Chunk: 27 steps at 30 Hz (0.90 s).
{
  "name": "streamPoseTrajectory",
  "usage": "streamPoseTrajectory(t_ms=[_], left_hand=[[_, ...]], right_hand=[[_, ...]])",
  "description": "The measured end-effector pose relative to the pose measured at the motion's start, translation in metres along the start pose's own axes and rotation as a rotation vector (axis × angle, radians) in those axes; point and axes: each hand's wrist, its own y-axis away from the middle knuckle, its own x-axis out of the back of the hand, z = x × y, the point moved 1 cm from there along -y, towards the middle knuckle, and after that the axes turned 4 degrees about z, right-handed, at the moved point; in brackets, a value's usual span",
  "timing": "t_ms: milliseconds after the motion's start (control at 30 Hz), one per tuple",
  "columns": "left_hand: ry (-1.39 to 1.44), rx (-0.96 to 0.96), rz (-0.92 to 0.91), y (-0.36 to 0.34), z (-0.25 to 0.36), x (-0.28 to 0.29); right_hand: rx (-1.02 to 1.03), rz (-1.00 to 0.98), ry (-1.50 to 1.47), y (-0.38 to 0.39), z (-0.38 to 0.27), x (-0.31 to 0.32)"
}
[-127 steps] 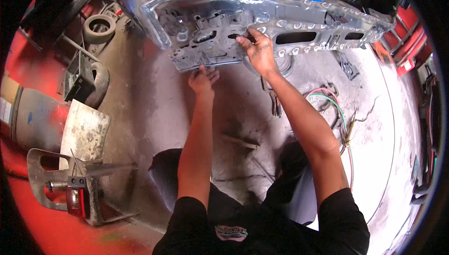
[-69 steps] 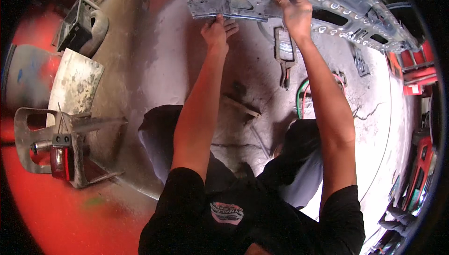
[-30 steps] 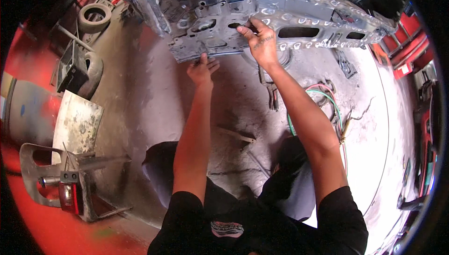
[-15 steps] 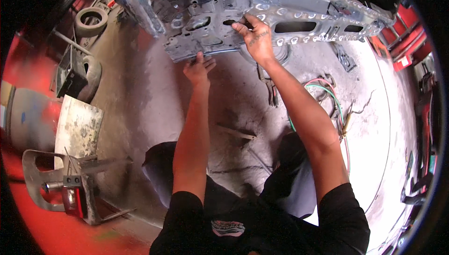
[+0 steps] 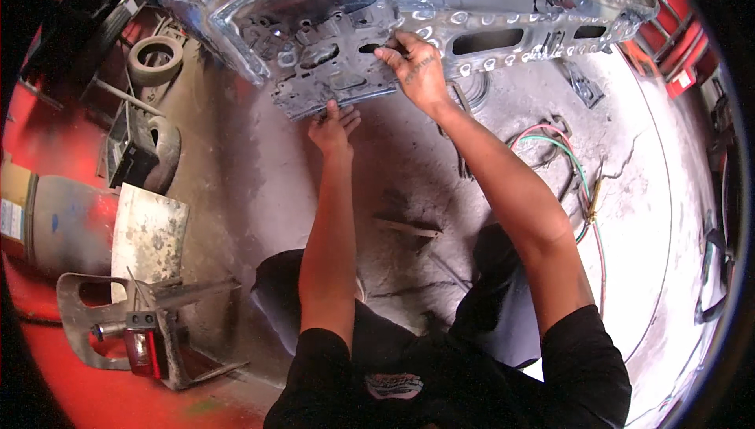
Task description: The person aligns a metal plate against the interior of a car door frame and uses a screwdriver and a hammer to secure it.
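Panel: a large bare-metal stamped car body panel with oval cut-outs (image 5: 440,12) stands on its edge across the far side of the workshop floor, its long axis running left to right in front of the crouching person.
Right hand: the right hand (image 5: 417,71) is the higher one, laid flat against the panel's face, fingers curled into a dark slot near the middle.
Left hand: the left hand (image 5: 334,126) sits lower and to the left, fingers spread and pressed up under the panel's dark lower edge; it closes round nothing that shows.
Relation: the panel lies straight ahead of and above both hands, both already touching it, the right reaching further in.
Floor: grey, stained, cracked concrete floor (image 5: 259,185), with red and green welding hoses (image 5: 578,169) trailing at the right.
Room: a small black tyre (image 5: 156,59) at far left, a scuffed metal sheet (image 5: 148,232), and a red tail-lamp on a bent bracket (image 5: 138,346) near the person's left.
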Motion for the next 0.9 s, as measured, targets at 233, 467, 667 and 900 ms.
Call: streamPoseTrajectory(t_ms=[233, 467, 667, 900], left_hand=[[0.004, 0.019, -0.029, -0.004, 0.001, 0.001], [-0.005, 0.009, -0.010, -0.005, 0.004, -0.001], [-0.003, -0.001, 0.001, -0.004, 0.005, -0.004], [-0.019, 0.003, 0.033, -0.001, 0.007, -0.010]], right_hand=[[-0.169, 0.029, -0.041, 0.006, 0.000, -0.009], [-0.259, 0.084, -0.254, 0.015, 0.014, -0.014], [-0.311, 0.050, -0.301, 0.029, 0.021, -0.008], [-0.265, -0.022, -0.095, 0.037, 0.012, -0.009]])
